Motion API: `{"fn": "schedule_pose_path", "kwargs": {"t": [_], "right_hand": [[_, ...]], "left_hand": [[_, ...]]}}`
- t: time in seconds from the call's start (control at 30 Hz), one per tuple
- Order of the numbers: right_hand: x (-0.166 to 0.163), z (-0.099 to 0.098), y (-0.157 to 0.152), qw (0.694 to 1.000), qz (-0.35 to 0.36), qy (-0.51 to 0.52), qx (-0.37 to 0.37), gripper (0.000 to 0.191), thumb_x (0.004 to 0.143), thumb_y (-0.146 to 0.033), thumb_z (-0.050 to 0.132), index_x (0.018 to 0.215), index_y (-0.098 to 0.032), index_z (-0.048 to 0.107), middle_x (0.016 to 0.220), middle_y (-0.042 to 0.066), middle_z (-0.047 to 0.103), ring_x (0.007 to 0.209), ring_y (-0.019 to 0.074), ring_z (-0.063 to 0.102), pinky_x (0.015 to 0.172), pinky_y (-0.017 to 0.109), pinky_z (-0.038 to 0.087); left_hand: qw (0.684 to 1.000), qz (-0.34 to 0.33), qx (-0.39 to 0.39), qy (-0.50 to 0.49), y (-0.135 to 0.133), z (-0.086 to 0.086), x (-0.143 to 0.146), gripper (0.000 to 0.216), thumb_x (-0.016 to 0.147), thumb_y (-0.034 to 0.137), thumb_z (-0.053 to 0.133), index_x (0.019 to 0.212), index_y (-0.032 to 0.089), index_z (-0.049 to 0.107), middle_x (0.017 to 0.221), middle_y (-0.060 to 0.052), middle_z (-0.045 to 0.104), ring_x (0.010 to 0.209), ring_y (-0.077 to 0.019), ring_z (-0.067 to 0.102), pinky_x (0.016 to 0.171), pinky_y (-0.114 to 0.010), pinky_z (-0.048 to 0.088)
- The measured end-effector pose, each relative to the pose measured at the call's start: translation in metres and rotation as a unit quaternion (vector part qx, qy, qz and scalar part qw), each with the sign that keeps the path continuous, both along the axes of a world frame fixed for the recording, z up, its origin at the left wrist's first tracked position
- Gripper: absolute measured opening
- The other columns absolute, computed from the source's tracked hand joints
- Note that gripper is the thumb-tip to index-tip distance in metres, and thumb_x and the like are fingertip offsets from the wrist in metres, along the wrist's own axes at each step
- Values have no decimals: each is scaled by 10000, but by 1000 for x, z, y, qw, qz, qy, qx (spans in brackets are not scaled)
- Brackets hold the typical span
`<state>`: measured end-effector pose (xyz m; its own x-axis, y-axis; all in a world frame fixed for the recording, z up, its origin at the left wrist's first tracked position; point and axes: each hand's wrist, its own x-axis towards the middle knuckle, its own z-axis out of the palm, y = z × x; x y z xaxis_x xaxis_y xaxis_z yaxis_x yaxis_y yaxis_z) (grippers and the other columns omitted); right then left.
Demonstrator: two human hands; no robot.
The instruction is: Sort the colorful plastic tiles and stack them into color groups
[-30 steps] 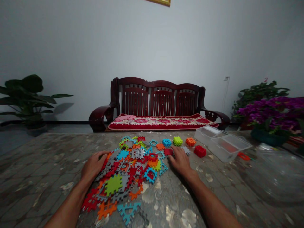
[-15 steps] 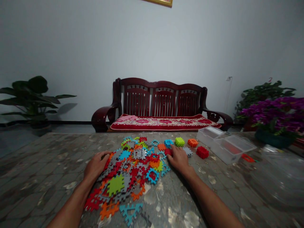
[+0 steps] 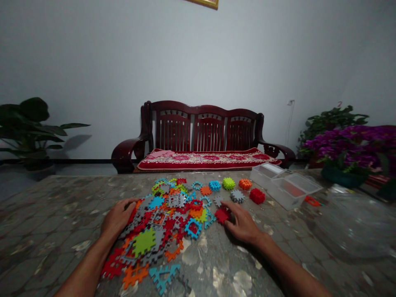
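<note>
My right hand (image 3: 243, 222) is low over the table, with its thumb and index finger at the right edge of a red toothed building tile (image 3: 222, 215). Just behind that tile lies a small grey toothed tile (image 3: 218, 201). My left hand (image 3: 117, 218) rests at the left side of a big pile of interlocking tiles, its fingers reaching to the pile's edge and holding nothing that I can see. On top of the pile show a green square tile (image 3: 144, 242), a blue tile (image 3: 156, 202) and a blue frame tile (image 3: 193, 228).
Beyond my right hand stand assembled toothed pieces: blue (image 3: 214, 185), green (image 3: 229, 183), orange (image 3: 245, 184), grey (image 3: 237, 196) and red (image 3: 257, 196). A clear plastic box (image 3: 284, 192) lies open to their right. Clear plastic packaging (image 3: 355, 222) and purple flowers (image 3: 349, 144) are farther right.
My right hand has come nearer and lower, and the red tile has come toward me with it. The small grey tile now shows. My left hand stays beside the pile; the view has turned slightly right.
</note>
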<state>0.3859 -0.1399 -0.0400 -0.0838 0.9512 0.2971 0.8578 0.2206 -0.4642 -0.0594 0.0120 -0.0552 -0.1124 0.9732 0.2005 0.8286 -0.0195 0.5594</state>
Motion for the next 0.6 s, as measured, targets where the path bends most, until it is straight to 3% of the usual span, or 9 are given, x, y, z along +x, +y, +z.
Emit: {"fn": "schedule_pose_path", "kwargs": {"t": [0.1, 0.3, 0.6], "right_hand": [[4, -6, -7, 1000, -22, 0, -1, 725, 708, -133, 557, 1432, -171, 569, 1414, 125, 637, 1275, 266, 589, 1125, 427, 433], [-6, -4, -11, 997, -67, -46, 6, 587, 813, -321, 658, 1376, -162, 604, 1296, 152, 681, 1200, 308, 602, 1069, 448, 466], [-8, -10, -9, 996, -47, -48, 65, 547, 850, -335, 641, 1369, -165, 609, 1175, 139, 728, 1081, 290, 660, 971, 417, 527]], "left_hand": [[1000, -5, 1, -3, 1, 0, 0, 467, 889, 419, 428, 1078, 234, 812, 1230, -90, 768, 1128, -264, 701, 922, -312, 541], [1000, 1, 17, 1, -2, 3, 2, 437, 889, 408, 440, 1033, 248, 821, 1192, -72, 783, 1113, -266, 703, 928, -322, 541], [1000, 1, 5, -10, -1, 3, 1, 450, 889, 420, 440, 1054, 237, 817, 1198, -97, 777, 1090, -292, 707, 902, -360, 551]]}}
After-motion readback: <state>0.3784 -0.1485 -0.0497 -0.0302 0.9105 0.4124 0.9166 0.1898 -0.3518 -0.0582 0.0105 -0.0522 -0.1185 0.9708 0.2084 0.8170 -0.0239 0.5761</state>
